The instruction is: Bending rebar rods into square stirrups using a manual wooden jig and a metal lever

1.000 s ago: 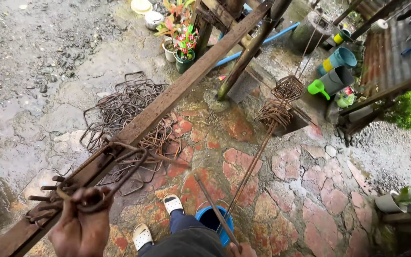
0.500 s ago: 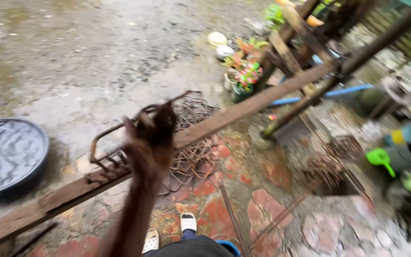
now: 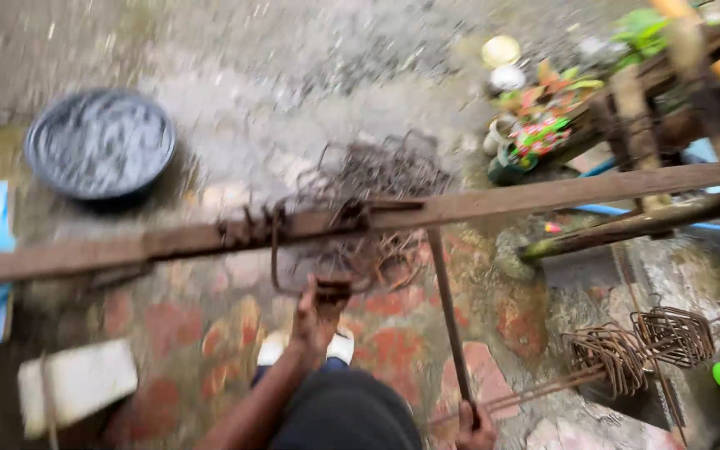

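A long rusty steel beam (image 3: 543,198) runs across the view at waist height. My left hand (image 3: 317,315) grips the lower bar of a bent rusty steel stirrup (image 3: 281,267) that hangs from the beam. My right hand (image 3: 472,433), at the bottom edge and partly cut off, holds the near end of a straight rusty rod (image 3: 448,321) that slants up to the beam. A tangled pile of bent stirrups (image 3: 385,173) lies on the ground just beyond the beam. The picture is blurred by motion.
A dark round basin (image 3: 100,143) of water sits at far left. Two bundles of finished stirrups (image 3: 643,343) ride on long bars at right. Flower pots (image 3: 535,125) and wooden posts stand at back right. A pale block (image 3: 77,382) lies at lower left on wet stone paving.
The view has swung left, bringing the basin into sight. My left hand has come down from above the beam to a stirrup's lower bar. My right hand with the rod has come into view.
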